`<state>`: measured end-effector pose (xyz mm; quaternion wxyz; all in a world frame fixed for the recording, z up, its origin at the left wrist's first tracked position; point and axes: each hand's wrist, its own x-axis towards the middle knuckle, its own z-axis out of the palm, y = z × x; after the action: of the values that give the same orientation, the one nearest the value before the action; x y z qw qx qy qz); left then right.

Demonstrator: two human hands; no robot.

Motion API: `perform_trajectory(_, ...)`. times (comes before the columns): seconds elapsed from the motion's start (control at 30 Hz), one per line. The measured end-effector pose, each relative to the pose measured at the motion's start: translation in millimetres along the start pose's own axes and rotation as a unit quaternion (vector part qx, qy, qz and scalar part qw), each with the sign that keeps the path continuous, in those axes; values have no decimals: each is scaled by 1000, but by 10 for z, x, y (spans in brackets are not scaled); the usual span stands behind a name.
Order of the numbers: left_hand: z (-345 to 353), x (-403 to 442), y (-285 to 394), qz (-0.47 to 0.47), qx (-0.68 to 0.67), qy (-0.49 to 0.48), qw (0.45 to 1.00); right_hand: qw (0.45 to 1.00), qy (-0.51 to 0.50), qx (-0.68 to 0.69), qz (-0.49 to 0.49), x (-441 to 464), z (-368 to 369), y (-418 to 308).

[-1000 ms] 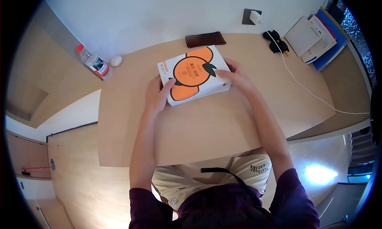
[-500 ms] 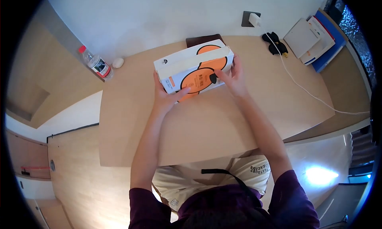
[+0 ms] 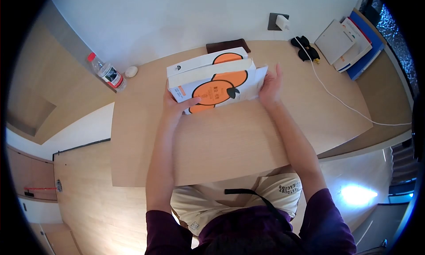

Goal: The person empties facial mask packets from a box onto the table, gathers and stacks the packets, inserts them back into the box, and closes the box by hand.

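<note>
A white carton (image 3: 177, 93) with large orange-fruit prints is held tilted above the desk, in the middle of the head view. A pale strip runs along its upper side. At its right end a white flap (image 3: 261, 74) stands out from the body. My left hand (image 3: 174, 108) grips the left end, its thumb across the printed front and its other fingers hidden behind. My right hand (image 3: 271, 87) is at the flap on the right end, fingers apart and pointing up; the contact is partly hidden.
Behind the carton, a dark brown flat case (image 3: 228, 46) lies by the wall. A bottle with a red cap (image 3: 110, 75) and a small white rounded object (image 3: 131, 71) are at the left. Sunglasses (image 3: 304, 49), a white charger cable (image 3: 330, 92) and upright folders (image 3: 354, 44) occupy the right side.
My right hand has moved from the carton's front to its right end, where a flap now sticks out. The carton has shifted slightly left, with my left hand still gripping it.
</note>
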<state>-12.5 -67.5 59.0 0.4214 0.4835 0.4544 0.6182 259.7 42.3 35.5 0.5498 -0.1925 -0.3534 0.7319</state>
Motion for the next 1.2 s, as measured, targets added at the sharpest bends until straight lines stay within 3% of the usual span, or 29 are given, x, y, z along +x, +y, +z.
perform_trajectory(0.07, -203, 11, 7, -75, -4, -23, 997, 997, -19, 0, 80, 97, -150, 34)
perform_trajectory(0.1, -269, 13, -32, -64, -16, -24, 997, 993, -28, -28, 115, 131, -216, 54)
perform_trajectory(0.13, -323, 14, -88, -55, -29, -27, 998, 974, 17, -211, 82, 19, 2, 14)
perform_trajectory(0.23, -400, 6, -152, -45, -39, -39, 997, 984, -58, -169, -2, -47, 150, 8)
perform_trajectory(0.33, -411, 7, -145, -39, -42, -46, 997, 969, -84, -221, -71, 31, 109, 26)
perform_trajectory(0.43, -391, 12, -124, -38, -33, -62, 997, 920, -139, -352, -98, -27, 155, -4)
perform_trajectory(0.63, -344, -40, -94, -24, 8, -58, 998, 907, -114, -386, -121, 20, 77, 61)
perform_trajectory(0.73, -338, -29, -101, -20, -6, -65, 998, 903, -91, -398, -129, 17, 72, 42)
perform_trajectory(0.83, -344, -19, -89, -29, -10, -51, 998, 931, -112, -341, -61, 30, 48, -42)
perform_trajectory(0.93, -365, -20, -93, -24, 12, -46, 999, 906, -131, -401, -37, 15, 33, -109)
perform_trajectory(1.03, -451, 2, -131, -20, 27, -61, 998, 916, -150, -364, -73, -8, 92, -58)
perform_trajectory(1.13, -494, 2, -123, -32, 26, -62, 997, 964, -156, -213, 6, -29, 107, -88)
perform_trajectory(1.2, -485, 0, -113, -35, 18, -57, 998, 980, -114, -162, 3, -52, 169, -195)
